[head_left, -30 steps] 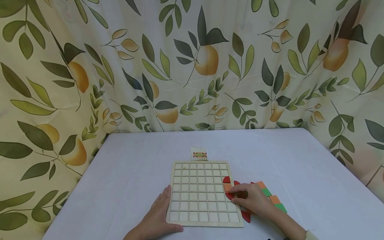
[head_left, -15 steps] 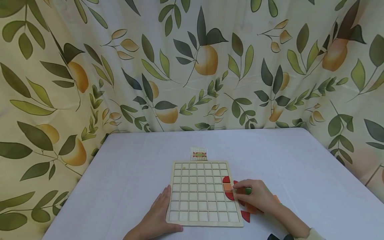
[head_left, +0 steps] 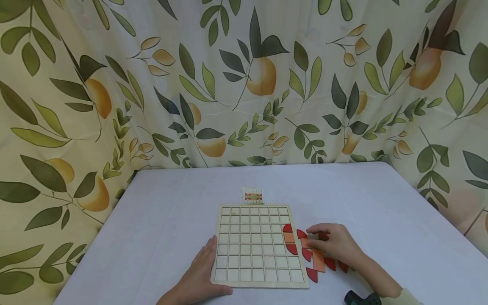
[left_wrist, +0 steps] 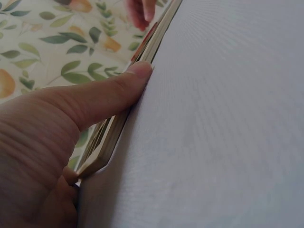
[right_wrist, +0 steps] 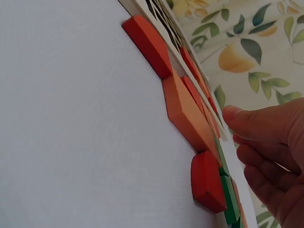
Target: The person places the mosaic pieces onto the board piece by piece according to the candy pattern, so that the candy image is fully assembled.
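A pale wooden grid board point(head_left: 251, 256) lies flat on the white tabletop. On its right column sit two red quarter-round blocks point(head_left: 292, 249) with an orange square block point(head_left: 289, 238) between them. My left hand point(head_left: 200, 273) rests against the board, straight fingers along its left side and thumb along the near edge. My right hand point(head_left: 337, 243) hovers over the loose blocks right of the board, fingers loosely bent; nothing shows in its grasp in the right wrist view. Beneath and beside it lie red blocks point(head_left: 306, 255), orange blocks point(head_left: 318, 261) and green blocks point(right_wrist: 230, 199), partly hidden.
A small pattern card point(head_left: 252, 196) with a red, orange and green design stands just beyond the board's far edge. A black device point(head_left: 362, 298) shows by the right forearm. Behind the table point(head_left: 183, 186) hangs a curtain point(head_left: 152, 106) printed with leaves and fruit.
My right hand has left the board's right column, where an orange square now sits uncovered between the red blocks, and moved right over the loose blocks. My left hand stays put.
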`<action>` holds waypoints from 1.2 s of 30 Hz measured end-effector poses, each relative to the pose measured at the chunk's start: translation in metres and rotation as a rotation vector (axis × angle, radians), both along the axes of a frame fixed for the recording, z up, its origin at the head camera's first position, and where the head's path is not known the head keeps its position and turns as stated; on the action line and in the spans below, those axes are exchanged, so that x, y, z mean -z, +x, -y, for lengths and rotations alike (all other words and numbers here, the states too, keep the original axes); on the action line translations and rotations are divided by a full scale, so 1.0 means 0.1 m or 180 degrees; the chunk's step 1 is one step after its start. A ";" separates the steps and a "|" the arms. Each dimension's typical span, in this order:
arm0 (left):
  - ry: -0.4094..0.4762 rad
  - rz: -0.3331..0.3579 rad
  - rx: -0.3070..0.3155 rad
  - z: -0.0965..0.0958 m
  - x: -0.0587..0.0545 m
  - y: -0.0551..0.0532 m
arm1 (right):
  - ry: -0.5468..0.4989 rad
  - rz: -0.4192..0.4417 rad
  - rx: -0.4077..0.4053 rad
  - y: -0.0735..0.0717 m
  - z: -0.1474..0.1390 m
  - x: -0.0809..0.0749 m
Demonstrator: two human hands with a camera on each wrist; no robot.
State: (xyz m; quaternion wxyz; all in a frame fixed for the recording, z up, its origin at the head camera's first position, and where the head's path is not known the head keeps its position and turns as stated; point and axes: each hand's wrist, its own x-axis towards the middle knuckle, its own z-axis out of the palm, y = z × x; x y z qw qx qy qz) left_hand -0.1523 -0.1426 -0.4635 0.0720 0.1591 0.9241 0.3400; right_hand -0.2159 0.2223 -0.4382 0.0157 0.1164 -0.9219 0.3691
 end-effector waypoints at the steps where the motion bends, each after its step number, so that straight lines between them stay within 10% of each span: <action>1: -0.0005 -0.0002 0.0002 0.00 0.00 0.00 | 0.0021 -0.0023 -0.0002 0.00 0.00 0.00; 36: 0.0051 -0.0008 -0.0006 0.00 0.00 0.01 | 0.0017 0.0326 0.0063 -0.18 0.25 0.02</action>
